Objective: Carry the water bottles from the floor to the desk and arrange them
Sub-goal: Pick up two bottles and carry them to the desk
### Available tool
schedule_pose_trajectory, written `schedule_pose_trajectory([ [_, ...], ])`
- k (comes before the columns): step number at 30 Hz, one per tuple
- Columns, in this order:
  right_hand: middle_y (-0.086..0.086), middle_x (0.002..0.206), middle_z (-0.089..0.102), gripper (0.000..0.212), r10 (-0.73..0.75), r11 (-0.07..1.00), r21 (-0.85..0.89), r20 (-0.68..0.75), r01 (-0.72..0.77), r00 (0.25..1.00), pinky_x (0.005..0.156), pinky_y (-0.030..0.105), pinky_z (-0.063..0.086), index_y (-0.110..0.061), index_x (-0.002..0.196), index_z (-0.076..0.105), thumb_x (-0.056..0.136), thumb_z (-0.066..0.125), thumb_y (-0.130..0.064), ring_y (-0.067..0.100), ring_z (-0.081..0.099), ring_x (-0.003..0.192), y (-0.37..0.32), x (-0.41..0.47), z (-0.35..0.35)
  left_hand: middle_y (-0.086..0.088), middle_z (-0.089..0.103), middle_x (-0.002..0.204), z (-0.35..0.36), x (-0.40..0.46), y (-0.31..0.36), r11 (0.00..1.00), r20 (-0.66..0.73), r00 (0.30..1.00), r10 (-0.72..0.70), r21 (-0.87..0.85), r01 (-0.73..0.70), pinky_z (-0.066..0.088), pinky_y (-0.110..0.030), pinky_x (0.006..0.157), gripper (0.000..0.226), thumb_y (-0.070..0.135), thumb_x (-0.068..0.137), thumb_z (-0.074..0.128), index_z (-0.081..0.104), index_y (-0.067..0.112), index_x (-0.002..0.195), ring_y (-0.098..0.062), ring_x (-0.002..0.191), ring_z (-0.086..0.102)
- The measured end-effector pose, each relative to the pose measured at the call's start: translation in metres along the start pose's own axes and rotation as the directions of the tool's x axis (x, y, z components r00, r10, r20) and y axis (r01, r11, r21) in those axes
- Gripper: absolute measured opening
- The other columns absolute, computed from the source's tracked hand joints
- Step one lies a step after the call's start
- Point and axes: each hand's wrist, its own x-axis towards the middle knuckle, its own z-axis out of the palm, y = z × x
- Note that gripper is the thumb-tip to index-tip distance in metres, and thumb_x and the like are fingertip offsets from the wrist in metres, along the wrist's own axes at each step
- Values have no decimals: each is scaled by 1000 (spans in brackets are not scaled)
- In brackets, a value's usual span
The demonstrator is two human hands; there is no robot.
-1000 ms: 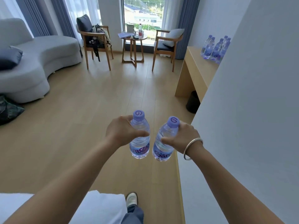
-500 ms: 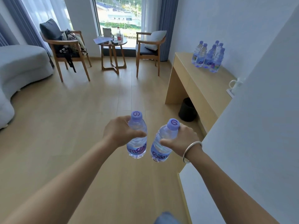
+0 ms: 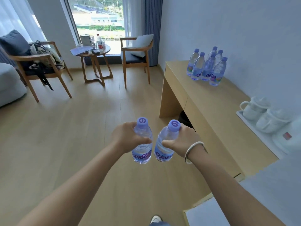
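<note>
Desk (image 3: 203,101) at 2 o'clock, six-bottle cluster (image 3: 206,67) upright at far end. Left hand (image 3: 128,137) wrapped round left bottle (image 3: 142,144), bottle at 3 o'clock of palm. Right hand (image 3: 180,142) wrapped round right bottle (image 3: 164,144), bottle at 9 o'clock of palm. Both bottles above floor, bases nearly touching.

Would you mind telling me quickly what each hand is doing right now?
Left hand: closed around a water bottle, held upright above the floor.
Right hand: closed around a second water bottle, tilted slightly.
</note>
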Motion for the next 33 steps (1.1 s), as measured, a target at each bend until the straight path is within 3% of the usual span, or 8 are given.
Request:
schedule_pose_trajectory([
  [4,-8,66,54,30,29,999,-19,-20,-30,999,51,24,34,-23,79,52,60,66,-42,17,53,63,0,62,-14,2,65,65,-1,68,10,999,-9,1000,24,-39,-24,52,-39,65,47,59,37,63,66,28,72,-20,69,64],
  [7,-10,63,52,30,50,998,-22,-26,-51,998,48,22,30,-25,78,54,59,66,-44,9,49,57,3,99,-18,6,63,61,0,113,15,997,-3,999,49,-63,-49,54,-42,66,36,59,35,64,61,36,62,-19,67,64],
  [10,-11,60,50,29,73,997,-21,-47,-74,996,46,21,28,-25,75,53,59,65,-45,5,45,54,6,139,-18,8,63,60,2,160,19,995,15,997,70,-67,-69,53,-37,62,30,60,35,65,59,42,59,-14,64,63],
  [15,-10,65,57,34,160,987,12,-54,-160,986,47,21,33,-27,82,57,55,64,-46,5,52,58,10,214,-14,4,68,66,8,250,21,989,86,988,125,-94,-116,54,-37,63,38,58,36,66,65,36,67,-16,67,66],
  [18,-9,63,58,29,218,976,11,-117,-219,969,45,20,33,-26,73,56,55,65,-46,6,52,57,8,264,-11,6,65,61,9,311,27,979,141,969,202,-65,-195,50,-34,56,35,57,40,69,64,37,69,-13,61,61],
  [21,-11,54,49,27,292,956,21,-194,-293,937,43,19,26,-27,61,46,56,65,-46,0,45,50,4,306,-11,8,64,61,4,368,35,965,199,944,262,-27,-261,45,-28,52,33,56,43,70,63,38,69,-11,61,59],
  [24,-9,47,42,32,366,930,76,-284,-360,886,42,20,22,-26,53,41,55,66,-46,3,40,44,7,341,-16,6,66,63,-1,419,45,950,221,926,306,-6,-312,51,-33,54,35,57,43,69,64,34,69,-12,63,62],
  [33,-13,62,50,33,576,816,187,-338,-547,744,45,20,28,-30,63,42,57,70,-47,3,47,56,42,412,-33,5,55,55,43,526,88,915,420,829,369,-8,-403,38,-25,47,38,49,46,72,62,22,71,-12,52,48],
])
